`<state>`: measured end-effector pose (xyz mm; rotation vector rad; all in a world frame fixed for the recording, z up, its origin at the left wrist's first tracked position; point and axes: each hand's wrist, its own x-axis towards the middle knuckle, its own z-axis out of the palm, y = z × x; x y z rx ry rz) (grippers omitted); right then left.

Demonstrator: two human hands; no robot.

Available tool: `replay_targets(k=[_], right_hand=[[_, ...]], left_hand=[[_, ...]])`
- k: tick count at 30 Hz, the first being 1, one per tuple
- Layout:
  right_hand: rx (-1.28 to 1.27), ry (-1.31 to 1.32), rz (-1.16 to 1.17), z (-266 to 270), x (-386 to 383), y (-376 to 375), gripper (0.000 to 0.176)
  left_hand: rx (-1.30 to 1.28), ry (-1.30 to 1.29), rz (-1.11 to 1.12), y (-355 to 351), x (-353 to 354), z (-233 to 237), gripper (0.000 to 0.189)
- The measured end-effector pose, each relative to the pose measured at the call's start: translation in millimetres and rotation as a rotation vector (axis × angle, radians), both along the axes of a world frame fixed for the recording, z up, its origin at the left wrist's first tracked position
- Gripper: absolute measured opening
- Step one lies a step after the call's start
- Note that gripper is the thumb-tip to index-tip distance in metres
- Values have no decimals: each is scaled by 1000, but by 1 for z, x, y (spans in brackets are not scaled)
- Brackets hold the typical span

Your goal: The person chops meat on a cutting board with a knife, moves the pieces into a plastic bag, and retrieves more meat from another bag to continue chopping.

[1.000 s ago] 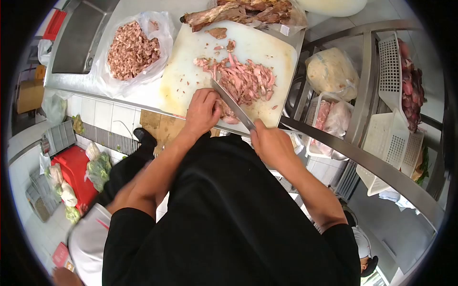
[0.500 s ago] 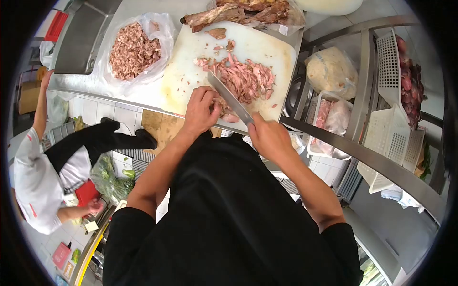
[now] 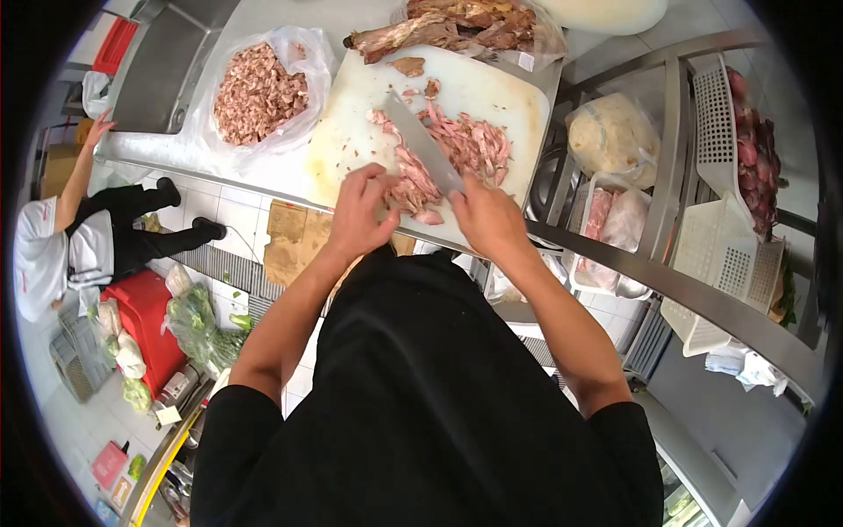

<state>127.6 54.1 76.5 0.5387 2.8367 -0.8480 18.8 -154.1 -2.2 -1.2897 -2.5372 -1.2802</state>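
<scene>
I am holding the knife [image 3: 423, 147] in my right grip [image 3: 490, 220], fingers pressed together round the handle, which is hiding under my hand. The blade is slanting away from me and to the left across the meat [image 3: 465, 145]. That meat is lying in a loose heap of pink strips on the right half of the board [image 3: 347, 132]. My left grip [image 3: 360, 215] is resting at the near edge of the heap, just beside the knife. Its fingers are curling loosely, with the tips pressing on the strips and not closing round anything. Brown slabs [image 3: 457, 22] are sitting at the board's far edge. A bag [image 3: 259, 83] of diced meat is lying on the table [image 3: 167, 162] left of the board. A person [image 3: 53, 250] is bending low at the far left, one hand touching the table.
</scene>
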Motion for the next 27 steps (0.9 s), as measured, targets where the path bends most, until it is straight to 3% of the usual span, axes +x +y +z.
replay_targets(k=[3,9,15,20,27], right_hand=[[4,-93,19,16,31,5,24],[-7,-287,42,38,64,-3,23],[-7,-230,54,6,60,-18,20],[3,-98,51,-36,0,-23,21],[-26,-99,-21,2,14,-7,26]], left_hand=[[-41,8,-100,2,3,-10,33],[-28,-18,-19,21,-1,-11,26],[-25,36,-23,28,-4,-19,23],[-22,72,-23,28,-2,-22,22],[-7,-20,-84,17,2,-2,34]])
